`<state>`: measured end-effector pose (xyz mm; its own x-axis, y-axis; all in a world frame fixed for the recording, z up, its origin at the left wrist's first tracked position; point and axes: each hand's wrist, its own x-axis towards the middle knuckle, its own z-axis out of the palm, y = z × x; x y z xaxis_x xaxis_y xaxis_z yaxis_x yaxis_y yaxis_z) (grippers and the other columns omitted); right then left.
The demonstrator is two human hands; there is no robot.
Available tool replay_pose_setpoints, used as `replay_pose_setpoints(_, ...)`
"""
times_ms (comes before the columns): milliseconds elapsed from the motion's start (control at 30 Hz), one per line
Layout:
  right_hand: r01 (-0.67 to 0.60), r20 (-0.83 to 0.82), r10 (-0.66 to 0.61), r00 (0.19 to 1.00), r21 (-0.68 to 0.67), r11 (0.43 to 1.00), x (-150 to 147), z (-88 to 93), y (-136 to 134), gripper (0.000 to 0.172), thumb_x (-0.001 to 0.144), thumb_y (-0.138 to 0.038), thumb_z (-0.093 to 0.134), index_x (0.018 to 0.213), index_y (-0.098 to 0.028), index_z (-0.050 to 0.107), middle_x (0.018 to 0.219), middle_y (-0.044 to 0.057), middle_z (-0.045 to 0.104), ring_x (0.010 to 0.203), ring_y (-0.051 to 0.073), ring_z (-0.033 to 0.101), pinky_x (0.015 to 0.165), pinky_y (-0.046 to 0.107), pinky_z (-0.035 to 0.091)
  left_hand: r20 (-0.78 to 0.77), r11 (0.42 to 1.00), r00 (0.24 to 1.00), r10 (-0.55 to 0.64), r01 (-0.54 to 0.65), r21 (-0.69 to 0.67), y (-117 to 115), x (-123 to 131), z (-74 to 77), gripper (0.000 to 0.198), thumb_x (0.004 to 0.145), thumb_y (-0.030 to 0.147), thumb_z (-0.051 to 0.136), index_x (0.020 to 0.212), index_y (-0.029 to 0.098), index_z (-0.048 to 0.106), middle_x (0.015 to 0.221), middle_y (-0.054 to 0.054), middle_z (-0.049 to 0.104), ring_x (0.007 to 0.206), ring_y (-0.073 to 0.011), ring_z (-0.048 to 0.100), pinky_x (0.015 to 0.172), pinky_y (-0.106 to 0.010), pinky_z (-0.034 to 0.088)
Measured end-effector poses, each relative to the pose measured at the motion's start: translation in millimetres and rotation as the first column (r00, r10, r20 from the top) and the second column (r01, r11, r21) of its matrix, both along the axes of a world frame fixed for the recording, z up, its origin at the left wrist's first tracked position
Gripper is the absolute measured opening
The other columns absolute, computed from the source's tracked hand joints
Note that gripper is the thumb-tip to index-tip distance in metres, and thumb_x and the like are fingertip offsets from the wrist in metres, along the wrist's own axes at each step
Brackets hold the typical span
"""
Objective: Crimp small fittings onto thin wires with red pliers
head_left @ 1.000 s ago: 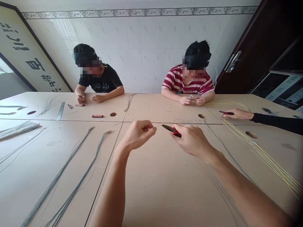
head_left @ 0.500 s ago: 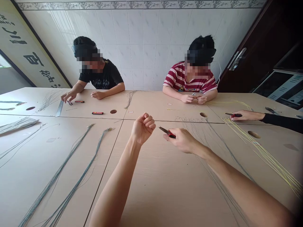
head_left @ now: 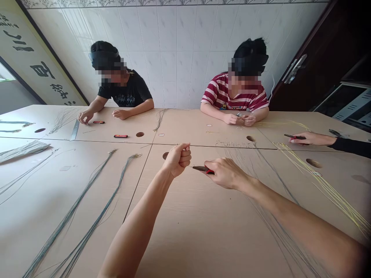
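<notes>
In the middle of the head view, my left hand (head_left: pixel 179 160) is closed, its thumb pressed on the curled fingers. Whatever is between those fingers is hidden or too small to name. My right hand (head_left: pixel 224 172) is wrapped round small pliers with dark jaws and red handles (head_left: pixel 204 169). The pliers' tip points left, just short of my left fist, with a tiny speck at the tip that I cannot make out. Both hands are over the wooden table (head_left: pixel 185 231).
Teal-grey cord bundles (head_left: pixel 84 197) lie to the left and yellow cords (head_left: pixel 327 185) to the right. Thin strands and small metal bits (head_left: pixel 234 144) lie beyond my right hand. Two people sit opposite. Another person's hand (head_left: pixel 311 138) holds pliers at right. A marker (head_left: pixel 121 136) lies farther back.
My left fist has turned, bringing the thumb on top. The pliers in my right hand now point more level, lower beside the fist. The view has shifted slightly.
</notes>
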<state>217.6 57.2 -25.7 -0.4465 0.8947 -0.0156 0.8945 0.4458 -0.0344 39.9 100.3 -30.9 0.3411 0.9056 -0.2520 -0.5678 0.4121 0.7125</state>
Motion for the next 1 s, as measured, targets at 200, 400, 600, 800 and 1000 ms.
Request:
replay_pose_setpoints(200, -0.011, 0.005, 0.011, 1.000, 0.005, 1.000, 2, -1.7, 3, 0.017, 0.088, -0.024, 0.051, 0.074, -0.020, 0.059, 0.076, 0.004, 0.069, 0.066, 0.016, 0.058, 0.054, 0.027, 0.019, -0.035, 1.000, 0.999, 0.011, -0.010, 0.023, 2, 0, -1.4, 0.030, 0.081, 0.015, 0.058, 0.056, 0.017, 0.041, 0.049, 0.012, 0.015, 0.035, -0.0016, 0.013, 0.032, -0.015, 0.010)
replay_pose_setpoints(400, -0.012, -0.013, 0.012, 1.000, 0.003, 1.000, 4, -7.2, 5, 0.019, 0.089, -0.026, 0.049, 0.074, -0.020, 0.059, 0.074, 0.004, 0.068, 0.064, 0.016, 0.056, 0.054, 0.028, 0.019, -0.043, 0.999, 0.999, 0.017, -0.016, 0.030, 4, -1, -5.5, 0.030, 0.081, 0.016, 0.058, 0.056, 0.017, 0.041, 0.049, 0.012, 0.014, 0.036, -0.0016, 0.012, 0.032, -0.015, 0.010)
replay_pose_setpoints(600, -0.012, -0.029, 0.012, 0.999, -0.002, 1.000, 4, -12.1, 6, 0.026, 0.092, -0.031, 0.046, 0.073, -0.020, 0.060, 0.071, 0.004, 0.067, 0.062, 0.016, 0.055, 0.054, 0.028, 0.019, -0.054, 0.999, 0.998, 0.033, -0.032, 0.020, 4, -3, -8.2, 0.030, 0.081, 0.016, 0.058, 0.056, 0.018, 0.040, 0.048, 0.012, 0.014, 0.036, -0.0018, 0.012, 0.032, -0.015, 0.011)
replay_pose_setpoints(800, -0.011, -0.040, 0.011, 0.999, -0.004, 1.000, 3, -16.6, 6, 0.029, 0.093, -0.033, 0.045, 0.072, -0.020, 0.060, 0.070, 0.004, 0.066, 0.060, 0.016, 0.054, 0.053, 0.027, 0.020, -0.057, 0.999, 0.998, 0.040, -0.039, 0.018, 4, -4, -12.8, 0.030, 0.078, 0.016, 0.061, 0.057, 0.018, 0.040, 0.049, 0.012, 0.014, 0.036, -0.0018, 0.013, 0.032, -0.015, 0.011)
replay_pose_setpoints(1000, -0.011, -0.046, 0.011, 0.999, -0.006, 1.000, 3, -19.3, 7, 0.030, 0.093, -0.034, 0.045, 0.072, -0.020, 0.060, 0.069, 0.004, 0.066, 0.060, 0.016, 0.054, 0.054, 0.027, 0.020, -0.056, 0.999, 0.997, 0.047, -0.047, 0.006, 6, -7, -13.9, 0.031, 0.077, 0.016, 0.062, 0.057, 0.019, 0.039, 0.049, 0.012, 0.014, 0.036, -0.0016, 0.013, 0.032, -0.015, 0.011)
